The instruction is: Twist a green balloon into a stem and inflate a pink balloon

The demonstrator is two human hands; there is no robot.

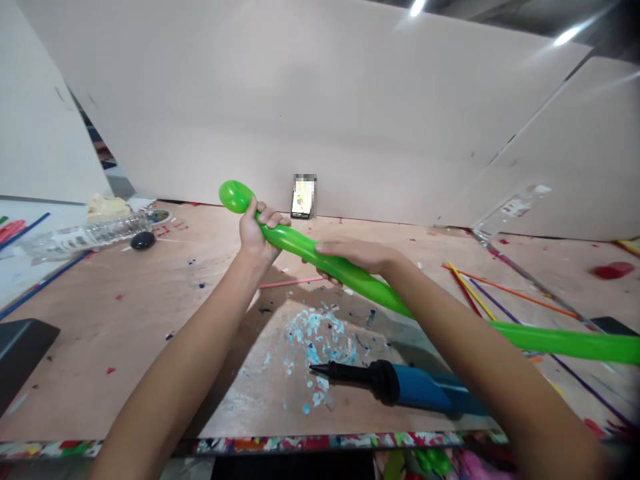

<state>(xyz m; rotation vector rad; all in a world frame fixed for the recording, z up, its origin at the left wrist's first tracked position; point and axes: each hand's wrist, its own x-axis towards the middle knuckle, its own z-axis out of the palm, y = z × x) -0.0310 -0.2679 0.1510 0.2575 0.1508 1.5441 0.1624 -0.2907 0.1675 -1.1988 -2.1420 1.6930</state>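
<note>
A long green balloon (300,245), inflated, runs from upper left to the right edge above the table. My left hand (257,230) is closed round it near its rounded end. My right hand (353,257) grips it a little further along, fingers wrapped over the top. A blue and black hand pump (400,385) lies on the table below my right forearm, nozzle pointing left.
The wooden table (150,320) is spattered with paint. A clear plastic bottle (85,235) and a black oval object (143,240) lie at far left. Thin uninflated balloons (495,287) lie at right. A small card (303,197) leans on the white back panel. A dark block (23,347) sits at the left edge.
</note>
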